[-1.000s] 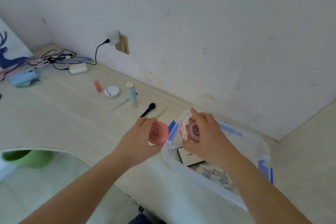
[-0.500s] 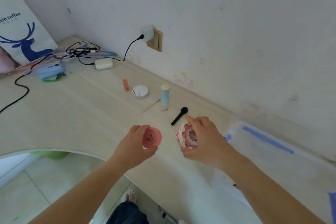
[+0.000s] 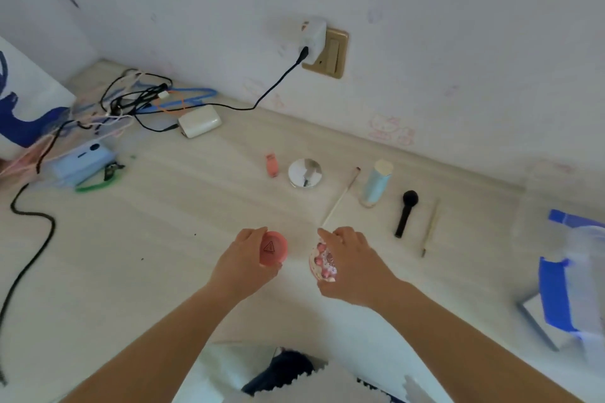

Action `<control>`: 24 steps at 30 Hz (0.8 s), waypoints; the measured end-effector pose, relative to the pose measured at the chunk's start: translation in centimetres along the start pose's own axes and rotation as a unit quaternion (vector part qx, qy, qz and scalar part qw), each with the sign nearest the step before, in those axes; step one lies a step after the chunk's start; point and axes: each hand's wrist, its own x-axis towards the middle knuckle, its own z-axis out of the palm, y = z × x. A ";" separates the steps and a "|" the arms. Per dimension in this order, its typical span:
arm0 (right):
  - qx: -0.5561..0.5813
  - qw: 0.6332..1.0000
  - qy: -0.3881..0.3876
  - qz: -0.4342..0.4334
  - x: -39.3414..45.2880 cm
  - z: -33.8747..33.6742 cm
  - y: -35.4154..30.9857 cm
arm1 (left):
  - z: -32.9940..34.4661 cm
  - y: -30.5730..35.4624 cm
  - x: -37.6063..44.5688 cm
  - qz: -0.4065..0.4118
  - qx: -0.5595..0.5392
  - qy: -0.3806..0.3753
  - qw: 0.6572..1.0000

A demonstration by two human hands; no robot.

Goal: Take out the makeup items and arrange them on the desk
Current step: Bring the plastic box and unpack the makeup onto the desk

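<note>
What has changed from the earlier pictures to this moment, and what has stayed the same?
Both hands moved away from the clear storage box, out over the desk, toward the row of makeup. The left hand still grips the pink round compact; the right hand still holds the decorated compact. Nothing was let go. The blue tube and black brush did not move.

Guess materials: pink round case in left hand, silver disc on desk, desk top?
Pink round case: likely matte plastic, with an even colour and a printed triangle. Silver disc: mirror-like finish that reflects its surroundings; metal or glass, unclear. Desk: pale wood-grain surface, possibly laminate, with faint streaks.
</note>
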 end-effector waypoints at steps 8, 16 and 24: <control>-0.009 1.000 0.001 0.029 3.9 3.1 -3.3 | -1.1 -4.4 3.7 0.013 0.005 0.000 1.000; -0.033 0.999 -0.005 0.027 5.7 4.1 -4.2 | -0.8 -5.6 4.5 0.034 0.026 0.012 0.999; -0.036 0.999 -0.011 0.028 6.3 4.3 -4.0 | -0.8 -6.2 4.9 0.056 0.056 0.008 0.997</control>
